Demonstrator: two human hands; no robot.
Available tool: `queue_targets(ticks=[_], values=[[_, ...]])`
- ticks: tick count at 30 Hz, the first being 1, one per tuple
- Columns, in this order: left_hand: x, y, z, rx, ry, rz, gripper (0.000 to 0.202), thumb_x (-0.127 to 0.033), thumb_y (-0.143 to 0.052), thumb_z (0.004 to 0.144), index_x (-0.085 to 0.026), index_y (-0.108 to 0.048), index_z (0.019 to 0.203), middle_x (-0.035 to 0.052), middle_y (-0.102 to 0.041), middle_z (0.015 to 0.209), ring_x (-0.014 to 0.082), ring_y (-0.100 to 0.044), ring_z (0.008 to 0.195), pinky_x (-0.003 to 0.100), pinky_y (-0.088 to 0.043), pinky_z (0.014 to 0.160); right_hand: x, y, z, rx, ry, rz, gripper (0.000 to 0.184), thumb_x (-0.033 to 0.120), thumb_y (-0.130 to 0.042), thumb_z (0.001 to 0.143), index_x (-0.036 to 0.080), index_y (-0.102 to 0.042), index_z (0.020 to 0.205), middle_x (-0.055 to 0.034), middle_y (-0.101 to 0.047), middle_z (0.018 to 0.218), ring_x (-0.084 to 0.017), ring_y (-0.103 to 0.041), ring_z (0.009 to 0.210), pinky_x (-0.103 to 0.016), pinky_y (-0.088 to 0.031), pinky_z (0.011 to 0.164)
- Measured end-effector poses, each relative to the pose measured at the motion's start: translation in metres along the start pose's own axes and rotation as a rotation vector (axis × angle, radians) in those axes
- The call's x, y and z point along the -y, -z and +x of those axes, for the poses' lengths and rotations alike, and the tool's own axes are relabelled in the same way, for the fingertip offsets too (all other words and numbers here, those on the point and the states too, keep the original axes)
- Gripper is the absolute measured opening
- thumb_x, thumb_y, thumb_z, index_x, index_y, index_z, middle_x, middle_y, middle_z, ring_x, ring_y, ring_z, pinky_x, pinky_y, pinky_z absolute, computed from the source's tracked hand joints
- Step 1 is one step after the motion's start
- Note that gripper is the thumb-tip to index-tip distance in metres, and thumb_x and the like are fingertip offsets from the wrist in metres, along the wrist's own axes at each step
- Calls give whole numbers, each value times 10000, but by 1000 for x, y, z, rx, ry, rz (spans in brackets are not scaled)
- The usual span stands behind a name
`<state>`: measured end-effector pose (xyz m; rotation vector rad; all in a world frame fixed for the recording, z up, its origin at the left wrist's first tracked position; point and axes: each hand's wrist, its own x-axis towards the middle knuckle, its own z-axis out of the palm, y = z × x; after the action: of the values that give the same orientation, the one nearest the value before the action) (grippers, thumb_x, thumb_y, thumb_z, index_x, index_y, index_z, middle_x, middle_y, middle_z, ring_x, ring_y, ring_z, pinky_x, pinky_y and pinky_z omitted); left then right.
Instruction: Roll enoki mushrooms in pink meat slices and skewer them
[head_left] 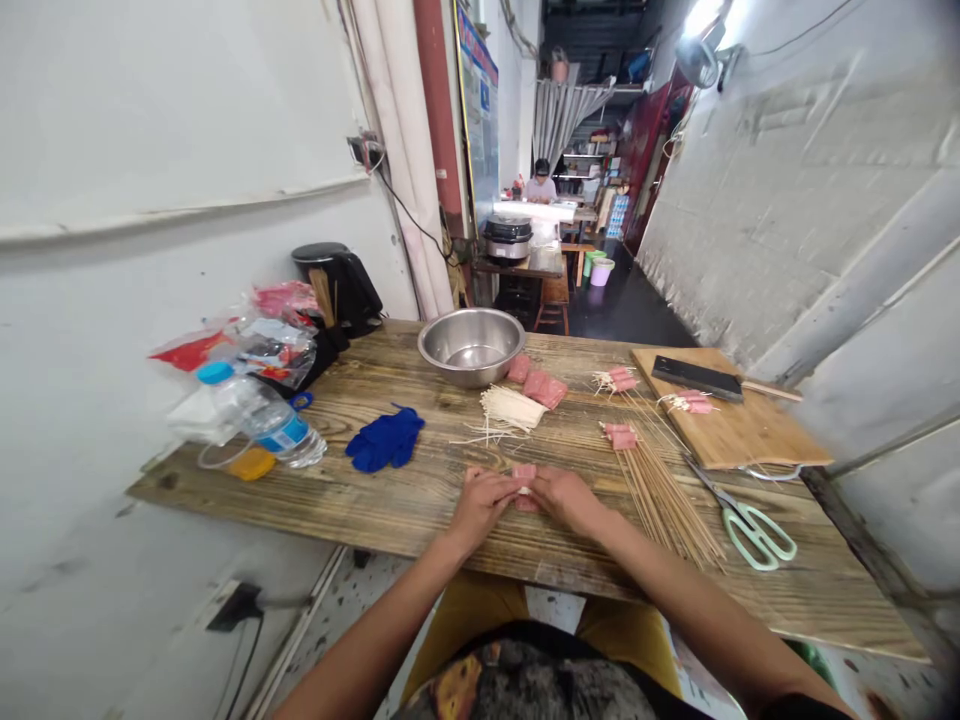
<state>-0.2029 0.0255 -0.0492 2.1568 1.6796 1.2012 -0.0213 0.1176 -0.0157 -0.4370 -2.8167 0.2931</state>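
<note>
A thin pink meat slice (pixel 526 503) lies on the wooden table in front of me, with something pale, likely enoki mushrooms, across it. My left hand (pixel 484 505) grips it from the left with bent fingers. From the right, my right hand (pixel 566 497) has its fingertips closed on the same slice. The fingers partly hide it. Just beyond are a bunch of enoki mushrooms (pixel 511 408) and a pile of pink meat slices (pixel 545 388). Finished-looking meat rolls (pixel 619 436) lie to the right, by a fan of bamboo skewers (pixel 667 500).
A steel bowl (pixel 471 345) stands at the back. Blue gloves (pixel 385 438), a water bottle (pixel 281 430) and plastic bags are on the left. Green-handled scissors (pixel 754 530) and a cutting board (pixel 750 435) with a dark knife block-like bar (pixel 697 378) lie right. A person (pixel 541 185) sits far behind.
</note>
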Motion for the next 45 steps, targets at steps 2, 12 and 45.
queue_targets(ticks=[2, 12, 45], values=[[1, 0, -1, 5, -17, 15, 158, -245, -574, 903, -256, -722, 958, 23, -745, 924, 154, -655, 832, 348, -391, 867, 0, -6, -3, -37, 16, -36, 294, 368, -471, 946, 140, -652, 981, -95, -647, 887, -166, -567, 813, -269, -436, 723], [0, -2, -1, -1, -151, 28, 194, -211, -522, 914, -187, -714, 931, 61, -727, 910, 186, -623, 838, 339, -466, 773, 9, -6, -14, 61, 34, -214, 302, 357, -446, 954, 132, -647, 956, -83, -596, 883, -175, -523, 822, -293, -426, 730], [13, 32, 1, -75, 233, -54, 195, -229, -554, 865, -214, -737, 930, 43, -741, 938, 177, -671, 879, 318, -525, 836, 45, 13, 48, 368, -188, -233, 217, 132, -489, 863, 109, -705, 876, -140, -682, 918, -222, -618, 892, -273, -451, 742]])
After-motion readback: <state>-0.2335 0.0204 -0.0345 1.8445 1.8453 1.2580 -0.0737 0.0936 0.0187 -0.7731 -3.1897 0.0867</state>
